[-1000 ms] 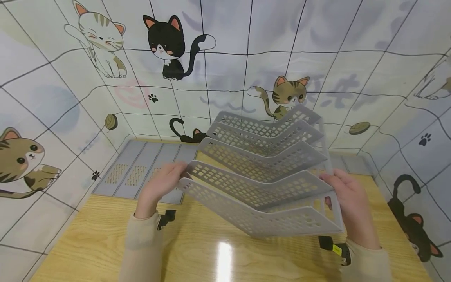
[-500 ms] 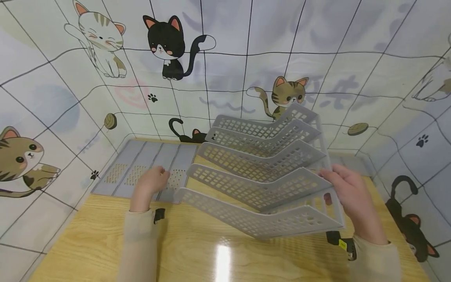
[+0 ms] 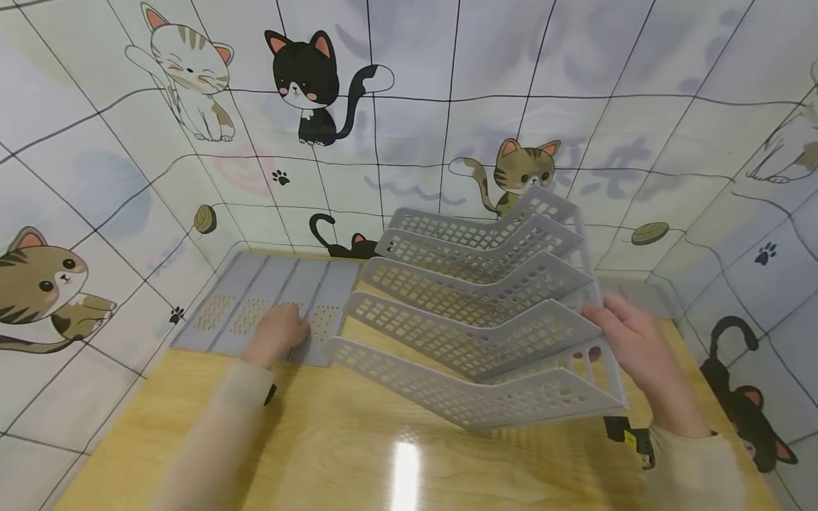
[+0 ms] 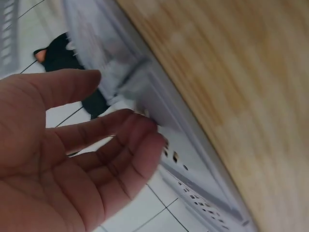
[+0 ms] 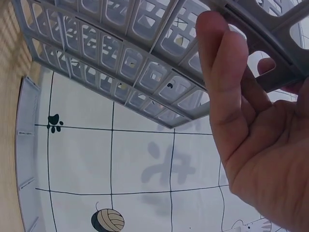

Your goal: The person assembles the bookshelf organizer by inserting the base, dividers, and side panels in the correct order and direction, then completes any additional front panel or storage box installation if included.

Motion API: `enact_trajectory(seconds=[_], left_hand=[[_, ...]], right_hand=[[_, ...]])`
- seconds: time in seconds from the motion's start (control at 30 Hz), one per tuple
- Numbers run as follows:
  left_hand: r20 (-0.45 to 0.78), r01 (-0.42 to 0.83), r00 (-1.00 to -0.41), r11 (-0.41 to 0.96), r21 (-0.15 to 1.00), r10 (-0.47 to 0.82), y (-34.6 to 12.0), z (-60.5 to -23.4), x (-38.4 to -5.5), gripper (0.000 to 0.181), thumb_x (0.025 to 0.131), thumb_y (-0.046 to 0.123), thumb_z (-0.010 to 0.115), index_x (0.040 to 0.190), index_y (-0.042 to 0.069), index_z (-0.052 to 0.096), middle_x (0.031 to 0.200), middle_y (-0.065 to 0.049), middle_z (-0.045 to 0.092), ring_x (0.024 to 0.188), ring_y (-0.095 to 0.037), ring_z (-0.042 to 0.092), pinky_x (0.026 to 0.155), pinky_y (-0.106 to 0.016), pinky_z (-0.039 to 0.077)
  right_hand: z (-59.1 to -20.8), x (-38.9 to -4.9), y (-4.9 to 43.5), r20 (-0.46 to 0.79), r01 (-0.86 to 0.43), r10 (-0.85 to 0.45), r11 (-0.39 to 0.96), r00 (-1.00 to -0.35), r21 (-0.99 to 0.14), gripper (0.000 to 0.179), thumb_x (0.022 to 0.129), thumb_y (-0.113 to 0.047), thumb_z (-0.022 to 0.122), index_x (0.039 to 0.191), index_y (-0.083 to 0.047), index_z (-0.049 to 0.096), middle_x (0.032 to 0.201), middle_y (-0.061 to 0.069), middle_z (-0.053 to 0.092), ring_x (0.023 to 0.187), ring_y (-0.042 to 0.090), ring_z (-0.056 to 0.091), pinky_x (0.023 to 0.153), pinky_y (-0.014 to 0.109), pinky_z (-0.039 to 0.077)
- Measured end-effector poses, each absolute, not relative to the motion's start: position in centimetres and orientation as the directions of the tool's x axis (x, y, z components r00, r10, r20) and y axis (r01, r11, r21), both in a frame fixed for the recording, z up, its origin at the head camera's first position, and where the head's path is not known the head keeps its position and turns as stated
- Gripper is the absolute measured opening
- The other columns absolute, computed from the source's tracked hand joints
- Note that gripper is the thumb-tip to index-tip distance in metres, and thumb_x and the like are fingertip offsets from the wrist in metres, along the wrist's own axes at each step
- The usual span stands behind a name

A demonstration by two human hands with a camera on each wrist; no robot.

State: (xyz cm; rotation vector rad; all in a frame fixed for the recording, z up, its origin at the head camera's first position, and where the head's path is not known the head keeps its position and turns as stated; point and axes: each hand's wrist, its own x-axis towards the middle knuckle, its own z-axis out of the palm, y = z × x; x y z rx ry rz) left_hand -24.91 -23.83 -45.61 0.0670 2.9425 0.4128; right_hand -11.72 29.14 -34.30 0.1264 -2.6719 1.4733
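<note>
My right hand [image 3: 629,348] grips the right frame of a light grey plastic file rack [image 3: 511,408], which has several perforated dividers and is held tilted over the table. In the right wrist view, the fingers [image 5: 224,77] wrap the rack's openwork edge [image 5: 270,79]. To the left, my left hand [image 3: 277,333] is over a flat grey ribbed panel [image 3: 258,284] with perforated patches, lying at the table's back left. The left wrist view shows its fingers [image 4: 130,154] loosely bent with the tips at the panel [image 4: 166,106]; nothing is visibly held.
Another grey panel [image 3: 645,294] lies at the back right, partly hidden behind the rack and right hand. The wood-grain table [image 3: 345,447] is bordered by a white cloth backdrop [image 3: 415,128] printed with cats and grid lines.
My left hand has let go of the rack's left side and moved left, then down over the flat panel. The right hand keeps its grip, and the rack has barely shifted.
</note>
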Motion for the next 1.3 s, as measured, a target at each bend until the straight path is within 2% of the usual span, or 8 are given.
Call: enact_trajectory(seconds=[0.13,0.27,0.43,0.6,0.77,0.93,1.2,1.3], left_hand=[[-0.139,0.13,-0.977,0.966,0.222,0.163,-24.3,-46.0,-26.6,0.022,0.097,0.004,0.057,0.108,-0.014,0.062,0.092,-0.022,0.062,0.08,-0.031,0.059,0.072,-0.046,0.057],[-0.119,0.218,-0.964,0.964,0.152,0.237,-24.8,-45.8,-28.0,0.034,0.097,-0.003,0.055,0.13,-0.013,0.058,0.114,-0.031,0.06,0.104,-0.044,0.061,0.089,-0.057,0.056],[-0.104,0.267,-0.954,0.954,0.137,0.282,-25.8,-46.0,-28.5,0.051,0.096,-0.001,0.064,0.146,-0.002,0.053,0.137,-0.033,0.054,0.124,-0.051,0.055,0.099,-0.064,0.05],[-0.146,0.29,-0.935,0.934,0.21,0.323,-26.1,-46.0,-28.4,0.062,0.1,-0.005,0.057,0.157,0.015,0.046,0.16,-0.03,0.034,0.143,-0.055,0.036,0.103,-0.07,0.044],[-0.168,0.299,-0.928,0.934,0.196,0.332,-25.6,-45.7,-28.3,0.056,0.101,-0.004,0.055,0.154,0.014,0.05,0.159,-0.03,0.035,0.142,-0.054,0.038,0.105,-0.069,0.043],[-0.151,0.297,-0.934,0.938,0.18,0.324,-25.0,-45.8,-28.2,0.053,0.101,0.001,0.059,0.153,0.013,0.051,0.157,-0.03,0.039,0.141,-0.053,0.041,0.109,-0.068,0.04],[-0.124,0.314,-0.934,0.936,0.161,0.335,-23.0,-46.1,-28.3,0.045,0.101,0.009,0.064,0.146,0.012,0.059,0.137,-0.026,0.058,0.123,-0.046,0.059,0.102,-0.063,0.049],[-0.089,0.358,-0.924,0.924,0.134,0.371,-22.1,-46.1,-28.3,0.038,0.099,0.009,0.067,0.137,0.01,0.064,0.124,-0.025,0.063,0.109,-0.043,0.064,0.093,-0.06,0.055]], right_hand=[[-34.1,-11.8,29.2,0.11,-0.122,-0.054,0.531,-0.992,-0.838,0.044,0.113,-0.031,0.042,0.133,0.005,0.054,0.097,0.008,0.075,0.067,0.021,0.071,0.057,0.036,0.058],[-33.8,-12.0,29.4,0.097,-0.124,-0.077,0.566,-0.992,-0.815,0.04,0.113,-0.027,0.04,0.129,0.006,0.055,0.105,0.021,0.072,0.077,0.01,0.07,0.063,0.033,0.06],[-33.7,-12.1,29.2,0.088,-0.122,-0.088,0.552,-0.992,-0.825,0.041,0.113,-0.027,0.039,0.132,0.006,0.055,0.11,0.017,0.073,0.086,0.006,0.069,0.068,0.032,0.06],[-33.7,-12.2,28.9,0.1,-0.123,-0.072,0.52,-0.992,-0.846,0.041,0.113,-0.028,0.04,0.133,0.005,0.055,0.107,0.004,0.073,0.088,0.006,0.069,0.069,0.033,0.06],[-33.7,-12.2,28.6,0.104,-0.114,-0.049,0.499,-0.993,-0.859,0.04,0.113,-0.029,0.042,0.13,0.004,0.057,0.1,-0.011,0.073,0.086,0.007,0.07,0.068,0.033,0.059],[-33.6,-12.2,28.4,0.103,-0.108,-0.038,0.482,-0.994,-0.87,0.041,0.113,-0.03,0.042,0.127,0.006,0.057,0.096,-0.017,0.073,0.085,0.007,0.071,0.069,0.031,0.059],[-32.9,-11.8,28.5,0.109,-0.113,-0.038,0.498,-0.993,-0.86,0.038,0.112,-0.027,0.044,0.116,0.007,0.059,0.088,-0.01,0.073,0.077,0.012,0.071,0.065,0.031,0.059],[-32.3,-11.2,28.9,0.088,-0.096,-0.04,0.519,-0.995,-0.849,0.039,0.112,-0.029,0.044,0.121,0.006,0.059,0.089,-0.008,0.073,0.076,0.014,0.071,0.065,0.032,0.059]])
